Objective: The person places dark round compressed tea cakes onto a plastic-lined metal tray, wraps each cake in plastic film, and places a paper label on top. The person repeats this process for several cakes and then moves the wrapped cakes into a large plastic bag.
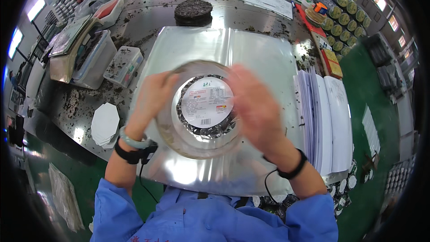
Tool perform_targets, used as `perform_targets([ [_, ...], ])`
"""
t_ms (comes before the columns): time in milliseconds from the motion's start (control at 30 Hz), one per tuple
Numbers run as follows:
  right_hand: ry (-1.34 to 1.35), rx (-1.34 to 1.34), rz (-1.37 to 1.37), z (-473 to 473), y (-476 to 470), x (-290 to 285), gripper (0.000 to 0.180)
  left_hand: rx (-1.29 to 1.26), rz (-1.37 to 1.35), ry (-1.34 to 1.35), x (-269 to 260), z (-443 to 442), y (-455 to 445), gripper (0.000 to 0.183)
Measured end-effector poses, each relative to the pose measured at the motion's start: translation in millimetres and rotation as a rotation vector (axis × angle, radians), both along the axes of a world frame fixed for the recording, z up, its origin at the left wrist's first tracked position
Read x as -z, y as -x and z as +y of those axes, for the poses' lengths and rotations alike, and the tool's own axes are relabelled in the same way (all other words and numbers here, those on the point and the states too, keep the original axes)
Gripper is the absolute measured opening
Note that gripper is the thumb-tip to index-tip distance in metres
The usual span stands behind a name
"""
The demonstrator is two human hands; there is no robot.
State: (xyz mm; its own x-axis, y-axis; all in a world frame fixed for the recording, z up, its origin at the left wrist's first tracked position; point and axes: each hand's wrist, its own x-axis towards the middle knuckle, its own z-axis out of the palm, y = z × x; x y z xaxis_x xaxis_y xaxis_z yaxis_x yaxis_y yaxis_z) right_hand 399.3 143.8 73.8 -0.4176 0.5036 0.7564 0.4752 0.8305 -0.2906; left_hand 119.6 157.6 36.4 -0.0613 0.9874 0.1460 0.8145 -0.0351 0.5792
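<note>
A round pack of dark dried seaweed (183, 121) in clear film lies before me, with a round white printed label (206, 102) on top. Around it stands a wide see-through ring (174, 148) with a tan rim. My left hand (153, 95) grips the ring's left side, fingertips over its upper rim. Blurred by motion, my right hand (257, 111) is at the ring's right side; whether it grips the ring cannot be made out. Beneath the ring is a stack of clear plastic sheets or bags (265, 53).
Dark seaweed discs (193, 10) are stacked at the back. To the left are a small lidded plastic box (124, 64), a larger bin (97, 64) and white octagonal cards (105, 124). Stacked papers (322, 121) line the right. A cable (142, 178) hangs from my left wristband.
</note>
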Motion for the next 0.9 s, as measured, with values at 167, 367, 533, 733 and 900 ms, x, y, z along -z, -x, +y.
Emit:
perform_targets([
  [167, 1.266, 0.363, -0.049, 52, -44, 102, 0.046, -0.059, -1.473, 0.243, 54, -41, 23, 0.043],
  [367, 1.496, -0.061, 1.108, 3, -60, 158, 0.060, -0.074, -1.657, 0.676, 48, -40, -37, 0.041],
  [533, 1.639, -0.084, 0.989, -19, -120, 100, 0.060, -0.006, -1.367, 0.314, 68, -30, -8, 0.043],
  [733, 0.625, -0.140, -0.602, -58, -83, 167, 0.085, 0.023, -0.494, 0.263, 97, -9, -10, 0.061],
  [900, 0.584, 0.759, -0.799, 6, -190, 227, 0.102, 0.619, -0.085, 0.454, 49, -96, 29, 0.102],
])
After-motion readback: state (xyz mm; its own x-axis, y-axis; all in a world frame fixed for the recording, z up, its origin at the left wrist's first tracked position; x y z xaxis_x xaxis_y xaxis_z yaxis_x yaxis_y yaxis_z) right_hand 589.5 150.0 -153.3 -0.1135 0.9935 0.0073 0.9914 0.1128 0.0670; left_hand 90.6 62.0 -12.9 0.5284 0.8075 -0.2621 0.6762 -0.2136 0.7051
